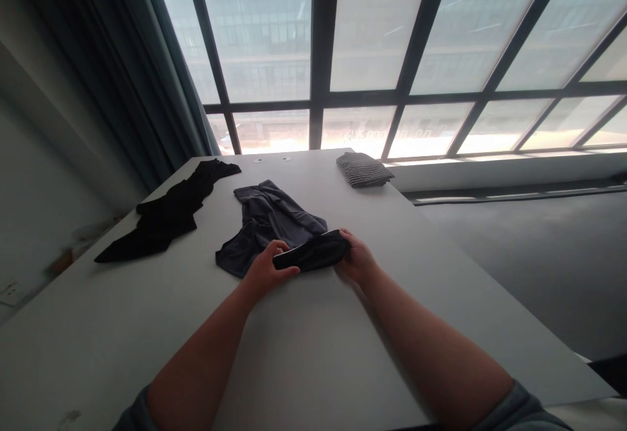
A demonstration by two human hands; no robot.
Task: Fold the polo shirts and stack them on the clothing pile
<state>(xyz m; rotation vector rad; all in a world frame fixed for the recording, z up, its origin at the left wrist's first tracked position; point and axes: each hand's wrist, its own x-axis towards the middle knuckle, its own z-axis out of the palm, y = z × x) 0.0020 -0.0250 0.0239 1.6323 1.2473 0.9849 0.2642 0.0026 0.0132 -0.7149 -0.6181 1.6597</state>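
A dark grey garment (279, 215) lies crumpled on the white table (304, 352), its near edge raised off the surface. That raised edge shows as a darker band with a thin pale line along its top. My left hand (267, 268) pinches the band's left end, thumb in front and fingers behind. At the other end, my right hand (358, 258) grips the band's corner, its fingertips partly hidden by the cloth. The band stretches between both hands. What kind of garment it is, I cannot tell.
A black garment (171, 212) lies spread along the table's left side. Near the far right corner sits a folded striped cloth (363, 170). Two small round discs (287, 159) lie at the far edge. Beyond are large windows (372, 26) and a dark curtain (122, 59).
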